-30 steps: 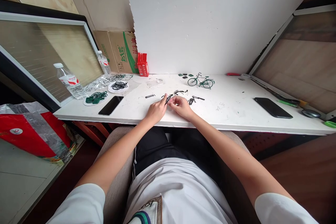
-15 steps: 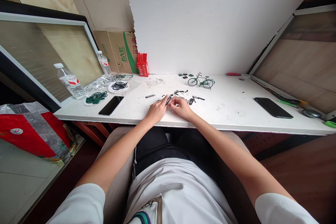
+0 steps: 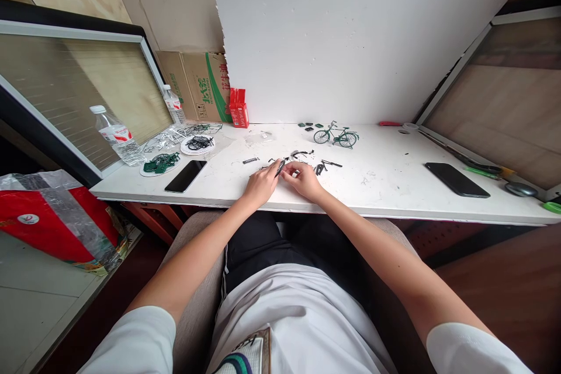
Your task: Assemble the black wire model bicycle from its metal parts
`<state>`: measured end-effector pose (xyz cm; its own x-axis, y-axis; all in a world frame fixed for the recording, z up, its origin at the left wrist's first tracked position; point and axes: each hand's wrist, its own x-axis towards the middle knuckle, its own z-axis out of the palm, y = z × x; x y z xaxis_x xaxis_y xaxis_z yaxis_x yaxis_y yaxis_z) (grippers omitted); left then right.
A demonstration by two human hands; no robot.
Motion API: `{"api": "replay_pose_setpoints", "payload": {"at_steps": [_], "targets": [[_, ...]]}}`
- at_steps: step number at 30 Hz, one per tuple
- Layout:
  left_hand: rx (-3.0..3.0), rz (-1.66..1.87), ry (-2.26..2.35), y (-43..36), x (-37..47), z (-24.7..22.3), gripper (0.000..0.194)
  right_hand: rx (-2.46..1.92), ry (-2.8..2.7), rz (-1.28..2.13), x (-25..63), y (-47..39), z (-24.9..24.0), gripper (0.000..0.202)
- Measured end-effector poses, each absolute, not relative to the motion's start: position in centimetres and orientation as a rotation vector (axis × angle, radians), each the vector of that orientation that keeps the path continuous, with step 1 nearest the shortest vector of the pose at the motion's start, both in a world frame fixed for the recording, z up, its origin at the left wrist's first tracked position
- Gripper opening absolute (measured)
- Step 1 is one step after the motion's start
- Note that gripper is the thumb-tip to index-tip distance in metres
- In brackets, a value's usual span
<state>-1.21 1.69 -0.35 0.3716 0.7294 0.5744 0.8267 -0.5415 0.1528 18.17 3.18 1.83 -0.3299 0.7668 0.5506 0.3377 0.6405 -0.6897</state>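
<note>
Now | mid-frame | our left hand [image 3: 262, 184] pinches dark part [image 3: 280, 168]; right hand [image 3: 303, 180] curled, hold unclear | seemingly working it; next needs steadiness

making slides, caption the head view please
Left hand and right hand meet at a dark part, model bicycle standing behind.

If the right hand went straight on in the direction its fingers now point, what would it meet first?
Most likely the dark part held by the left hand; the right hand may already touch it, but the depth is unclear.
</note>
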Motion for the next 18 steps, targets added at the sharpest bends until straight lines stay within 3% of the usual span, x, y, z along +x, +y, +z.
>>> {"api": "replay_pose_setpoints", "payload": {"at_steps": [14, 18], "targets": [[-2.539, -0.96, -1.352, 1.77, -1.37, -0.42, 0.062, -0.862, -1.921, 0.851, 18.52, 3.79, 1.62, 0.028], [-2.513, -0.946, -1.408, 1.73, -1.28, -0.3, 0.058, -0.863, -1.903, 0.783, 18.38, 3.65, 1.6, 0.026]]}}
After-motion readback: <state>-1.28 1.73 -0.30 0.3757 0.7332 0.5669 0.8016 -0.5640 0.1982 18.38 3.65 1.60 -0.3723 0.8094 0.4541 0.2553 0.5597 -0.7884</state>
